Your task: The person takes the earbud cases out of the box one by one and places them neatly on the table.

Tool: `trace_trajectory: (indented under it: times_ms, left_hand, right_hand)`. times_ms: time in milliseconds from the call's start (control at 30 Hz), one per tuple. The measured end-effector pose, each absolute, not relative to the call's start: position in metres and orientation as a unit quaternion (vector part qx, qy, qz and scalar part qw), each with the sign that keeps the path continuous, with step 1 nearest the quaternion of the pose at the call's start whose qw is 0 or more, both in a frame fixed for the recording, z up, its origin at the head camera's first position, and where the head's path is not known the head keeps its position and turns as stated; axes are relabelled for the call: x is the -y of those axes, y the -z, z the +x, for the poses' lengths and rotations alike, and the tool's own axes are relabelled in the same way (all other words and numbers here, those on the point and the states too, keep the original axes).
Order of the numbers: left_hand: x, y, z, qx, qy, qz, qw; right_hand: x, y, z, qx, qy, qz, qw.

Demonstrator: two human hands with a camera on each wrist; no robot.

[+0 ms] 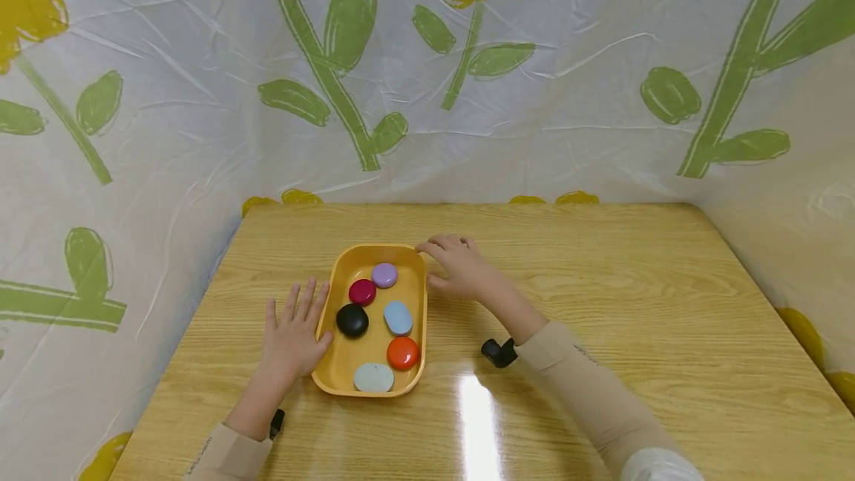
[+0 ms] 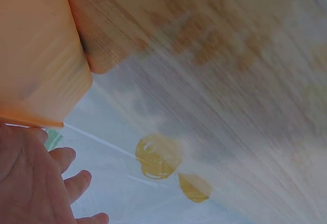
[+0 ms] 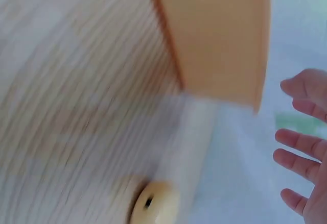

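A yellow-orange plastic tray with rounded corners lies on the table. Smooth pebble-like pieces sit inside it: lilac, dark pink, black, light blue, red-orange and pale grey. My left hand is at the tray's left side, fingers straight and spread, thumb by the rim. At the upper right corner is my right hand, fingertips right at the rim. The right wrist view shows its spread fingers beside the tray's side wall.
The wood-grain table has a bright glare patch near its front. White cloth printed with flowers hangs behind and on both sides. Black wrist-camera mounts stick out from the sleeves. A rounded yellowish shape with a dark mark shows low in the right wrist view.
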State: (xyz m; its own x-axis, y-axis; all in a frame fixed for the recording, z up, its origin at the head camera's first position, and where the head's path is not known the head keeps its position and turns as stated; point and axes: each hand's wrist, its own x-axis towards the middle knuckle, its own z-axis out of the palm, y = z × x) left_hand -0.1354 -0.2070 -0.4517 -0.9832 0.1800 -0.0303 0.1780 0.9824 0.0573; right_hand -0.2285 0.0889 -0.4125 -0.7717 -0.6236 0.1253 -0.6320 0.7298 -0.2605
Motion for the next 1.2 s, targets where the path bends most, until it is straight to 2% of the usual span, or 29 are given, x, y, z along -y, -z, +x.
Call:
trace_trajectory:
  times_ms: [167, 500, 833, 1200]
  left_hand:
    - [0.207, 0.451, -0.135, -0.995, -0.035, 0.089, 0.022]
    - [0.206, 0.451, -0.135, -0.995, -0.03, 0.089, 0.018]
    - [0.206, 0.451, -0.136, -0.995, -0.043, 0.088, 0.022]
    - [0.207, 0.452, -0.135, -0.995, -0.043, 0.088, 0.027]
  right_hand:
    - [-0.067, 0.412, -0.214, 0.912, -0.114, 0.393, 0.007]
    - [-0.041, 0.422, -0.175, 0.886, -0.022, 0.46, -0.056]
    - [-0.032, 0.427, -0.152, 0.882, 0.049, 0.457, -0.103]
    - [-0.012, 0.426, -0.142, 0.905, 0.06, 0.394, -0.151]
